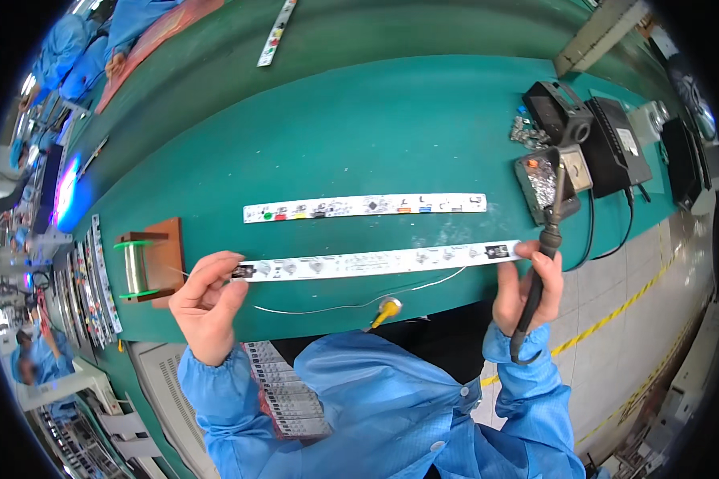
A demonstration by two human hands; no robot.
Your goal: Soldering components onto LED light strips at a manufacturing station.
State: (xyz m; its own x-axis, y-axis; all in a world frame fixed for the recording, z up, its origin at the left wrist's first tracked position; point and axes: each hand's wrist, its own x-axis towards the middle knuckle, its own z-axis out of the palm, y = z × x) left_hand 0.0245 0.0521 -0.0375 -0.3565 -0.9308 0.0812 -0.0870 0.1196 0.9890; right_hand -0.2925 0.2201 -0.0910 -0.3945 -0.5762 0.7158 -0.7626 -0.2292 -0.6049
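Observation:
A long white circuit board strip (375,262) is stretched between my two hands, just above the green mat. My left hand (209,307) pinches its left end between thumb and fingers. At the other end, my right hand (527,291) grips the strip and also holds a soldering iron (550,239), whose tip points away from me. Farther off, a second circuit board strip (363,207) with coloured connectors lies flat on the mat. A thin solder wire (327,311) curves below the held strip. Left of my left hand stands a solder wire spool (136,270) on a brown holder.
At the right are a tip-cleaning box (547,185), a black iron stand (559,112) and a dark control box (617,148) with cables. A yellow-handled tool (387,310) lies near the front edge. More strips stand at the left (96,279). Co-workers sit at the far left.

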